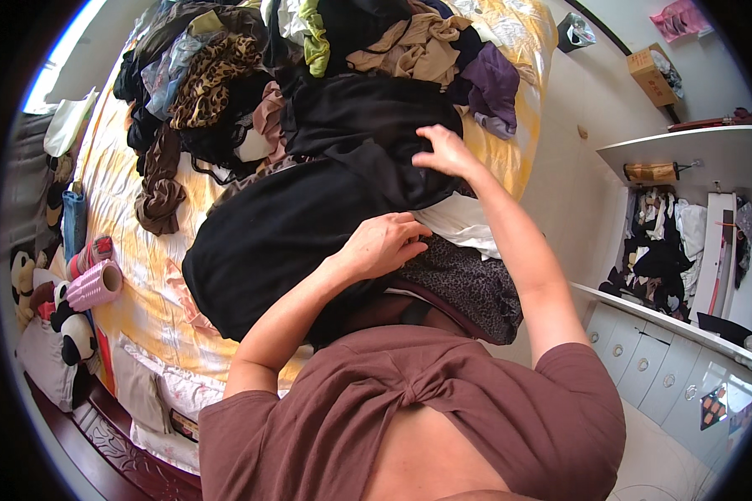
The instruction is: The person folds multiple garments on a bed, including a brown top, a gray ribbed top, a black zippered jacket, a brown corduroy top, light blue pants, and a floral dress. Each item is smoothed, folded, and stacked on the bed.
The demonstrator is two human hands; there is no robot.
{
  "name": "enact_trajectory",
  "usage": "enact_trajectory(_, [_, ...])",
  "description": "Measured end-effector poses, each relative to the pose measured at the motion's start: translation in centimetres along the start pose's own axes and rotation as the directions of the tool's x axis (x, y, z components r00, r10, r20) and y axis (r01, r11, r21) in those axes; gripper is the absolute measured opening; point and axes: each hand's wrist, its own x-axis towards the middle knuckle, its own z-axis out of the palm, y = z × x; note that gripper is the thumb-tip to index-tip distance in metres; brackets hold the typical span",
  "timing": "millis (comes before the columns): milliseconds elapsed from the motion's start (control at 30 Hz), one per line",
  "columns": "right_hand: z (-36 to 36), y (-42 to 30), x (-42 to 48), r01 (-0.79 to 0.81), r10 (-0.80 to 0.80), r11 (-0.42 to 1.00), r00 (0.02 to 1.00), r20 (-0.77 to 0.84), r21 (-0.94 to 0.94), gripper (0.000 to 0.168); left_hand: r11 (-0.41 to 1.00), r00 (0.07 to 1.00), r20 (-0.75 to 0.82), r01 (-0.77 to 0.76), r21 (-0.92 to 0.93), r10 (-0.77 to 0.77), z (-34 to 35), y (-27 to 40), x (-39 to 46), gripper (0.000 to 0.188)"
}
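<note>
A large black cloth garment [276, 232] lies spread over the bed before me, with more black cloth [363, 113] beyond it. My left hand [385, 244] rests at its near right part, fingers curled; whether they pinch the cloth I cannot tell. My right hand [442, 150] is over the far right part of the black cloth, thumb and fingers apart. A white cloth [457, 222] shows between my forearms. Under and beside it lies a grey-and-black speckled garment [464, 278] with a maroon edge, close to my body.
Heaped clothes lie at the bed's far side, among them a leopard-print cloth [216, 78], a beige garment [423, 47] and a purple one [492, 81]. A pink foam roller [94, 285] and panda plush toys [75, 335] are at left. An open wardrobe [683, 141] holding clothes stands right.
</note>
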Motion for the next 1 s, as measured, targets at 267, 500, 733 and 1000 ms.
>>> enact_trajectory(267, [-1.8,3.4,-4.7,-0.250,0.197,0.958,0.930,0.309,0.143,0.091,0.890,0.964,-0.240,0.010,0.455,0.112,1.8,-3.0,2.6,0.038])
enact_trajectory(500, [-2.0,6.3,-7.1,0.049,-0.056,0.998,0.978,0.202,0.042,0.049,0.996,0.987,-0.160,0.034,0.082,-0.021,-0.6,-6.5,9.7,0.014])
enact_trajectory(733, [-18.6,0.1,-4.1,0.440,-0.055,0.297,0.894,-0.445,0.847,0.009,0.965,0.817,-0.546,-0.044,0.258,0.184,-19.7,-0.5,18.3,0.021])
enact_trajectory(1000, [-37.3,-7.2,-6.1,0.607,0.062,0.568,0.641,-0.765,0.555,0.014,0.443,0.910,-0.281,0.126,0.887,0.304,-30.4,11.5,17.9,0.024])
